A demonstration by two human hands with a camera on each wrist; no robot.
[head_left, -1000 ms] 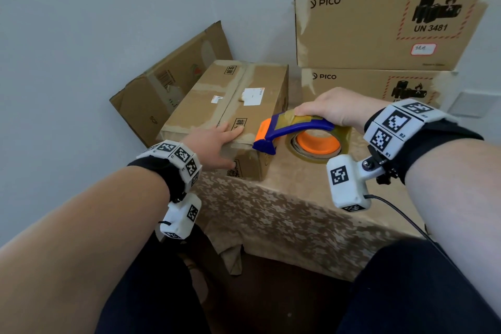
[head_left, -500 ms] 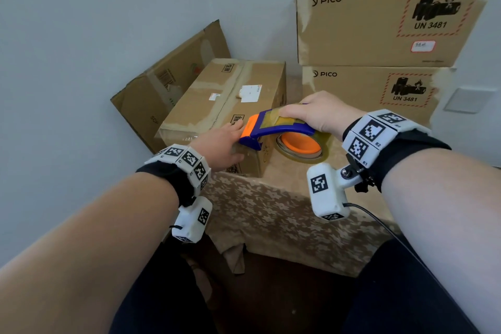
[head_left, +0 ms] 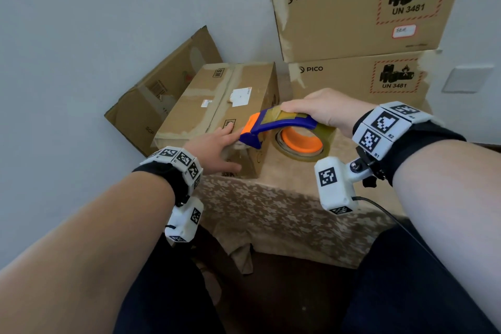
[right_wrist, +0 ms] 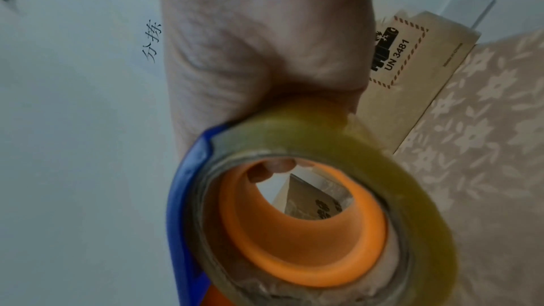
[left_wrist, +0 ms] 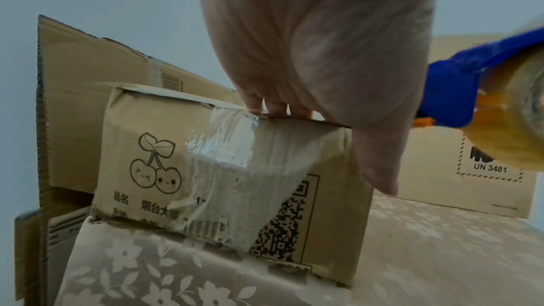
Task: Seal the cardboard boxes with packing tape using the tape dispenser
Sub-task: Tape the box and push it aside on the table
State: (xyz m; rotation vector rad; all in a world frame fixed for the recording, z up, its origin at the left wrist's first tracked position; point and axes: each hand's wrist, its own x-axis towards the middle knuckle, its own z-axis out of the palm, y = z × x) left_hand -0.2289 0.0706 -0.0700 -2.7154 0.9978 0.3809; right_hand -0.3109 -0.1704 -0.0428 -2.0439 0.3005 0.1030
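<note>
Behind, stacked PICO boxes (head_left: 352, 16), leaning carton (head_left: 151, 100)

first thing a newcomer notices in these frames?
The blue-and-orange tape dispenser, gripped from above by the right hand, its nose at the near top edge of the small cardboard box on the floral tablecloth. The left hand rests flat on that box. Behind, two stacked PICO boxes carry red UN 3481 labels.

Counts, head view: showing 4 cardboard boxes: 1 small box (head_left: 217, 106), 1 flattened box (head_left: 162, 84), 2 stacked PICO boxes (head_left: 352, 11). 1 tape dispenser (head_left: 282, 130), w/ 1 tape roll (head_left: 326, 134). 2 hands working: left hand (head_left: 214, 149), right hand (head_left: 325, 108).
</note>
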